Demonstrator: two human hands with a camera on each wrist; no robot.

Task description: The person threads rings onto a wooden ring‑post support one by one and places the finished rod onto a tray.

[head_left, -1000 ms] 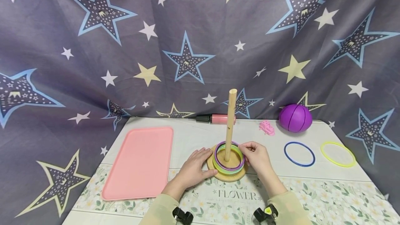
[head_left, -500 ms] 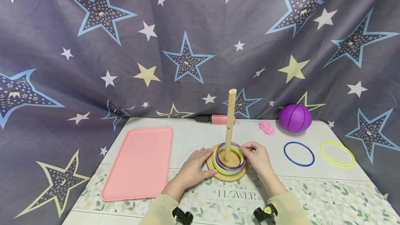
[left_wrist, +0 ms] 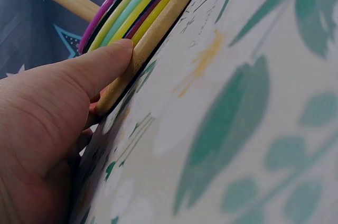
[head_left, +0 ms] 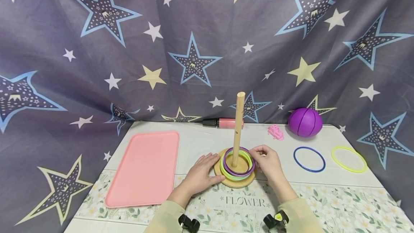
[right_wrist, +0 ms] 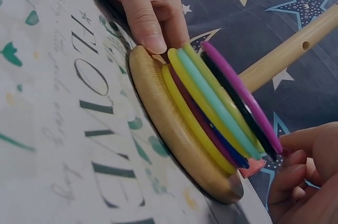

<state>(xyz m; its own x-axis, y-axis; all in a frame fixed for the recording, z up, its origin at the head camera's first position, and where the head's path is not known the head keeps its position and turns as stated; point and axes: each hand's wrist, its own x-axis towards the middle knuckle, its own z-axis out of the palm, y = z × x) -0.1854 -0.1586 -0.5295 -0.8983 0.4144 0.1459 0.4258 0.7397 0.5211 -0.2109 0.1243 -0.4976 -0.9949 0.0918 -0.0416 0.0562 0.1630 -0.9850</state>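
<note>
A wooden peg [head_left: 238, 128] rises from a round wooden base [right_wrist: 166, 113] with a stack of thin coloured rings around its foot. The top ring is purple [right_wrist: 244, 95], over a black ring and several yellow, green and mint ones. My right hand [head_left: 267, 161] pinches the purple ring's right edge between thumb and fingertips. On the left, my left hand [head_left: 201, 174] rests against the base and stack with fingers extended; its thumb [left_wrist: 108, 57] touches the near side, where rings and base meet. Its other fingers are largely hidden in the left wrist view.
A blue ring [head_left: 309, 170] and a yellow ring [head_left: 364, 168] lie on the table at right. Behind are a purple ball [head_left: 305, 122], a small pink toy [head_left: 276, 132] and a pink-and-black pump-like cylinder [head_left: 223, 123]. A pink tray [head_left: 145, 170] lies at left.
The purple ring has shifted slightly right and toward me on the stack. My right hand has moved a little right with it. The left hand has stayed in place.
</note>
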